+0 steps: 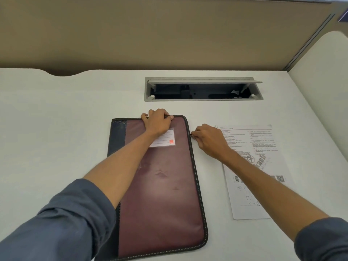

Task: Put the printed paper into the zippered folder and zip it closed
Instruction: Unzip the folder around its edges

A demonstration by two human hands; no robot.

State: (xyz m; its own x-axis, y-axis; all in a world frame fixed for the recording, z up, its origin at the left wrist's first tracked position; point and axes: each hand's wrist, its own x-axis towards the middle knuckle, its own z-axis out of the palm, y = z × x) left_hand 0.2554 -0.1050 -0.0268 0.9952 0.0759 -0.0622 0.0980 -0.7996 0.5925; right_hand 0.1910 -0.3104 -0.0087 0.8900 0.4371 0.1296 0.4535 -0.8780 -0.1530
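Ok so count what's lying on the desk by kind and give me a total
Zippered folders: 1, maroon
Printed paper sheets: 1, white
Total: 2

One folder (162,185), one paper (263,166), two hands (158,122).

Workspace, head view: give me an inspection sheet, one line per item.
Surface: pale desk, bare where visible.
Job's things: zippered folder lies flat; printed paper lies beside it, not yet inside.
Clutter: nothing seen.
Grippers: left hand grips the folder's far edge; right hand pinches something small at the folder's right edge, probably the zip pull.
Cables: dark shapes inside the open cable hatch, unclear.
Surroundings: tan partition behind the desk.
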